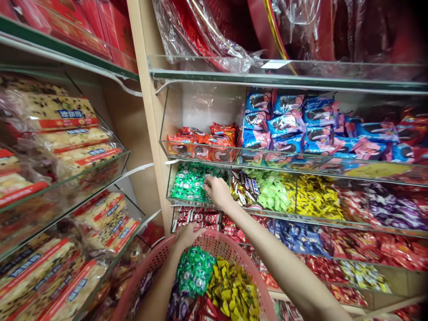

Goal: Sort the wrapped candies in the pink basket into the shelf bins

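My right hand point(218, 192) reaches into a clear shelf bin of green-wrapped candies point(189, 180). Its fingers are curled together at the right side of the pile; whatever they hold is hidden. Below, my left hand point(187, 236) is closed over the far rim of a pink perforated plastic basket point(242, 247), its thumb lying toward the right. Inside the basket are green-wrapped candies point(196, 269), yellow-wrapped candies point(232, 285), some purple ones point(179, 303) and red packets point(207, 310). My left forearm crosses above the basket's left part and covers some of its contents.
Right of the green bin are brown-wrapped bars point(245, 185), pale green candies point(272, 187) and yellow candies point(316, 196). A glass shelf point(287, 158) with blue cookie packs point(286, 120) runs just above my right hand. Wrapped pastry bars point(67, 111) fill the left shelves beside a wooden post point(147, 89).
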The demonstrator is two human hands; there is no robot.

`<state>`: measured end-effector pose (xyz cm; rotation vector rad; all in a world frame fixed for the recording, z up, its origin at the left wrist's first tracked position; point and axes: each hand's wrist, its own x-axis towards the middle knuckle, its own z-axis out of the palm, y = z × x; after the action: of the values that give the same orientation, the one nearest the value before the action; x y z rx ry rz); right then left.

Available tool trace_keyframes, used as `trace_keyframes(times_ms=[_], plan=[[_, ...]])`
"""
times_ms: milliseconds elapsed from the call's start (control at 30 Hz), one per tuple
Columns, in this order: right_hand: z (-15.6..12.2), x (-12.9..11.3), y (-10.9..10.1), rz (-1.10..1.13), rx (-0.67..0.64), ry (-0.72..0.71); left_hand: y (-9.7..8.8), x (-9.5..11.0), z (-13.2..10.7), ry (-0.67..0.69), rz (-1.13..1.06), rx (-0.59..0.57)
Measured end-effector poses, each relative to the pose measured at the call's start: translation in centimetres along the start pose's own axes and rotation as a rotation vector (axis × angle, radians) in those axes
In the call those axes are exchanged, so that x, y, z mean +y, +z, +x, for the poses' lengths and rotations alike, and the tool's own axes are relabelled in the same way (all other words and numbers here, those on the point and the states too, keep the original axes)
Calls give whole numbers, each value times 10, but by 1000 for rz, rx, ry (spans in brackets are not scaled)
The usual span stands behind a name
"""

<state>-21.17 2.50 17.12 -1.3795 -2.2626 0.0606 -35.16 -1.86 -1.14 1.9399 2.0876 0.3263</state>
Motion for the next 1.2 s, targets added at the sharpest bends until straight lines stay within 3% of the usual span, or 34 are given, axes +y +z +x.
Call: trace_keyframes(times_ms=[133, 300, 567, 800, 1067, 1200], plan=[[21, 1, 10, -225, -79, -82, 1, -2, 1, 13, 15, 10], [29, 5, 17, -337, -148, -132, 2, -1, 0, 6, 19, 11], [22, 7, 11, -290, -51, -209, -1, 1, 0, -1, 20, 1], [7, 12, 17, -36, 12, -206, -2, 2, -2, 0, 14, 1], [5, 21, 34, 546, 107, -214, -1, 0, -1, 24, 43, 5], [5, 21, 35, 654, 187, -250, -3, 2, -2, 7, 30, -2]])
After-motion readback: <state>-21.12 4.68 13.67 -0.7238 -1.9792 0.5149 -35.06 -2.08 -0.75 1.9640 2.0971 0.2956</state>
